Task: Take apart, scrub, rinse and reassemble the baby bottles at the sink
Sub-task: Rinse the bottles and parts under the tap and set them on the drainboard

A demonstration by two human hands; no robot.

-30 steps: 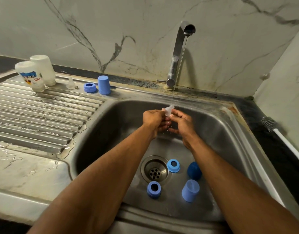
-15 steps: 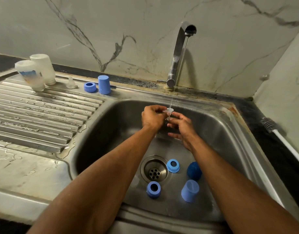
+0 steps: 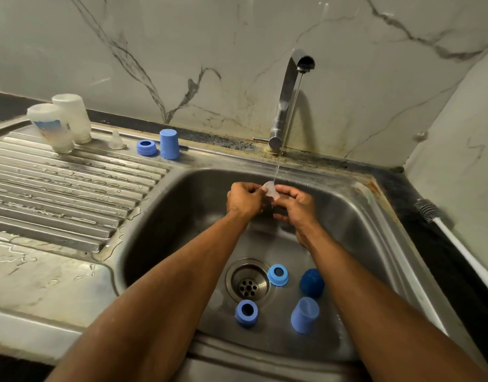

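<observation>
The clear teat (image 3: 270,189) sits under the thin stream from the tap (image 3: 288,100), above the sink (image 3: 355,205), pinched between the left hand (image 3: 244,199) and the right hand (image 3: 296,206); this looks like the rinse step. Both hands meet at mid-basin, fingers curled on the teat, forearms angled inward; which fingers grip is hard to make out. Next, I judge, it goes to the drainer (image 3: 58,194) beside the other teat (image 3: 116,140); the blue rings and caps below await rinsing.

bottles (image 3: 58,125): 2 | teats (image 3: 271,188): 2 | rings (image 3: 146,147): 3 | caps (image 3: 169,144): 2
</observation>
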